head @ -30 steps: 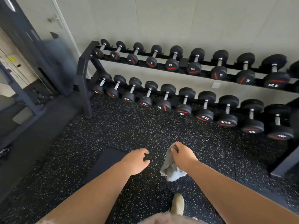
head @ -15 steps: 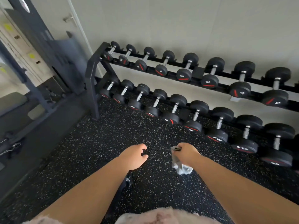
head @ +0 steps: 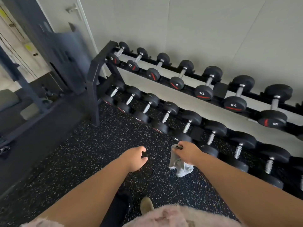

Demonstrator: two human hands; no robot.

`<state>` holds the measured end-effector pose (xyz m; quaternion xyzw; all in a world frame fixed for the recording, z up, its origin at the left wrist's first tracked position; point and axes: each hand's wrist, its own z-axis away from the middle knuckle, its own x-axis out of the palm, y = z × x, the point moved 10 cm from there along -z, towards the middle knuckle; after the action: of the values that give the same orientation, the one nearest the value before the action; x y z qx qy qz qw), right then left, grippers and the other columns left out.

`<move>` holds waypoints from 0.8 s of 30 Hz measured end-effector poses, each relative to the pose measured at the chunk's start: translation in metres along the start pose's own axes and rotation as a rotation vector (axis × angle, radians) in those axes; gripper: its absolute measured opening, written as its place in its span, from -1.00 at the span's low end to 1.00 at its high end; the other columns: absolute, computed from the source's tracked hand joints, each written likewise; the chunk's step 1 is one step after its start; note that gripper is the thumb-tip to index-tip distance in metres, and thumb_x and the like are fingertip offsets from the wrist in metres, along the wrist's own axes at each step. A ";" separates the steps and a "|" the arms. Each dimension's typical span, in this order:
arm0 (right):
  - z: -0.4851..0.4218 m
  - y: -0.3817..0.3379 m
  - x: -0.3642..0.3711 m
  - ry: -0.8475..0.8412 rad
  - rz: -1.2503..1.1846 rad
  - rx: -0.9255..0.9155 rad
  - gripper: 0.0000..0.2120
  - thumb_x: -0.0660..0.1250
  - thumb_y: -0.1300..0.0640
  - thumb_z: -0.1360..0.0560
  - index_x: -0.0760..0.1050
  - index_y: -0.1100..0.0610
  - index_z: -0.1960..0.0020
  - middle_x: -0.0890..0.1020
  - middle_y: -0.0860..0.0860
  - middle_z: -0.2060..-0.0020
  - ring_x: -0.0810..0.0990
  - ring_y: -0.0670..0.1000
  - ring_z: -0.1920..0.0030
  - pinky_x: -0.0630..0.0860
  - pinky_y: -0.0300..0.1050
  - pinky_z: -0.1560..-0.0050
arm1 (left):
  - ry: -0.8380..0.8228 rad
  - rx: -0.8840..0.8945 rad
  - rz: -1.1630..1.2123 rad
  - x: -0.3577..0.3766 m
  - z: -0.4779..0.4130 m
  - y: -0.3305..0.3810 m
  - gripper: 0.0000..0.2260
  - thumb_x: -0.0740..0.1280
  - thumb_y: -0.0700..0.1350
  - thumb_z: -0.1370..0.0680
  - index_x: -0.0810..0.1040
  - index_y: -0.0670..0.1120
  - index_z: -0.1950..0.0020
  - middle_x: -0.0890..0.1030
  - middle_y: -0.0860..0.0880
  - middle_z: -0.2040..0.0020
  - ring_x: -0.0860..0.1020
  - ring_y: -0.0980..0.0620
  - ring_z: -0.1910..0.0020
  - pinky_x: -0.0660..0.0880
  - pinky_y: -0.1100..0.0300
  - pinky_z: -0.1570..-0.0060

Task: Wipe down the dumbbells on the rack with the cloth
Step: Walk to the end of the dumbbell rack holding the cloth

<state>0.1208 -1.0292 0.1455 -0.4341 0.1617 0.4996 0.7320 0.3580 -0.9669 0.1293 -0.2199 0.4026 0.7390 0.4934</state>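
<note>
Clearly, two dumbbells (head: pixel 204 92) read 7.5, another 10.

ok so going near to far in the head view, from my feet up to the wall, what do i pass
shoe → cloth gripped by the right hand → lower row of dumbbells → upper row of dumbbells → wall

Open speckled floor (head: pixel 98 153) stretches ahead of the left hand (head: pixel 133 158) as far as the rack's end post (head: pixel 93 95). The lower row of dumbbells (head: pixel 165 115) stands just beyond the right hand (head: pixel 188 153) and its hanging cloth (head: pixel 178 166), with narrow gaps between neighbouring heads. The upper row (head: pixel 204 91) sits higher and further back. A dark machine frame (head: pixel 57 51) closes the far left.
</note>
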 end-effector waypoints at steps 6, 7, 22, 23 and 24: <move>-0.072 -0.050 -0.024 0.027 -0.039 -0.020 -0.77 0.31 -0.04 -0.63 0.46 0.09 0.10 0.54 0.00 0.25 0.46 -0.03 0.31 0.41 -0.14 0.33 | -0.008 -0.020 -0.025 -0.068 -0.064 -0.026 -0.52 0.24 0.13 -0.72 0.32 0.03 -0.62 0.52 -0.04 -0.47 0.55 -0.07 -0.34 0.50 -0.02 -0.33; -0.082 -0.056 -0.026 0.020 -0.043 -0.019 -0.77 0.31 -0.03 -0.63 0.48 0.13 0.07 0.53 0.01 0.25 0.44 -0.03 0.31 0.40 -0.15 0.34 | -0.011 -0.028 -0.026 -0.076 -0.072 -0.029 -0.52 0.24 0.12 -0.72 0.32 0.02 -0.62 0.53 -0.04 -0.47 0.55 -0.07 -0.33 0.51 -0.01 -0.31; -0.251 -0.114 -0.091 -0.112 -0.267 -0.011 -0.80 0.39 -0.07 -0.61 0.51 0.05 -0.08 0.61 0.05 0.16 0.49 -0.03 0.35 0.40 -0.21 0.44 | 0.002 -0.148 0.075 -0.167 -0.203 -0.047 -0.51 0.25 0.14 -0.71 0.33 0.04 -0.62 0.56 -0.03 -0.44 0.56 -0.09 -0.34 0.52 -0.02 -0.32; -0.264 -0.119 -0.098 -0.113 -0.305 0.000 -0.74 0.41 -0.08 -0.60 0.48 0.05 -0.16 0.62 0.05 0.10 0.53 -0.02 0.32 0.40 -0.23 0.45 | 0.006 -0.163 0.079 -0.177 -0.211 -0.048 -0.51 0.25 0.14 -0.71 0.33 0.04 -0.62 0.56 -0.04 -0.45 0.55 -0.09 -0.35 0.52 -0.01 -0.32; -0.275 -0.125 -0.105 -0.113 -0.332 0.007 -0.66 0.43 -0.09 -0.58 0.45 0.05 -0.24 0.63 0.06 0.03 0.58 -0.01 0.24 0.43 -0.22 0.41 | 0.014 -0.179 0.086 -0.186 -0.219 -0.050 -0.51 0.26 0.14 -0.71 0.33 0.03 -0.62 0.56 -0.04 -0.45 0.56 -0.10 -0.35 0.52 0.00 -0.32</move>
<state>0.2371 -1.3261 0.1182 -0.4235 0.0479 0.3951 0.8138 0.4647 -1.2383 0.1182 -0.2509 0.3477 0.7908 0.4367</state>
